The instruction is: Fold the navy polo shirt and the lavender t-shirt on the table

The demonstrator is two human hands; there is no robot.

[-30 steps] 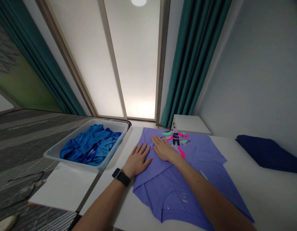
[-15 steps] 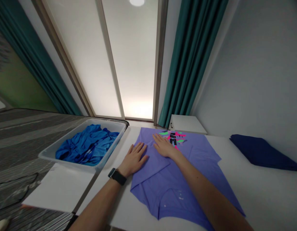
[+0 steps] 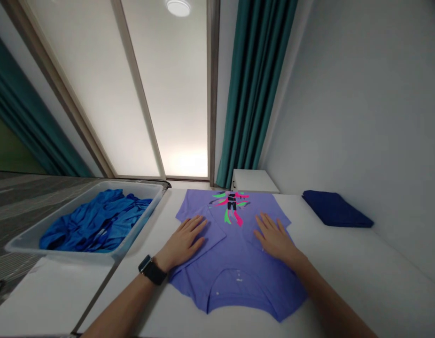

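Note:
A purple T-shirt lies spread on the white table, its neckline toward me and a pink, green and black print near its far edge. The left sleeve side is folded inward over the body. My left hand rests flat on that folded part, fingers stretched out; a black watch is on the wrist. On the right half of the shirt lies my right hand, palm down with fingers spread. Neither hand grips any cloth.
At the left stands a translucent plastic bin with crumpled blue clothes in it. A folded navy garment lies at the right of the white table, near the wall. A white cabinet stands behind, by a teal curtain.
My right hand has moved from the print area to the right side of the shirt. My left hand stays on the folded sleeve side. The camera view has turned to the right.

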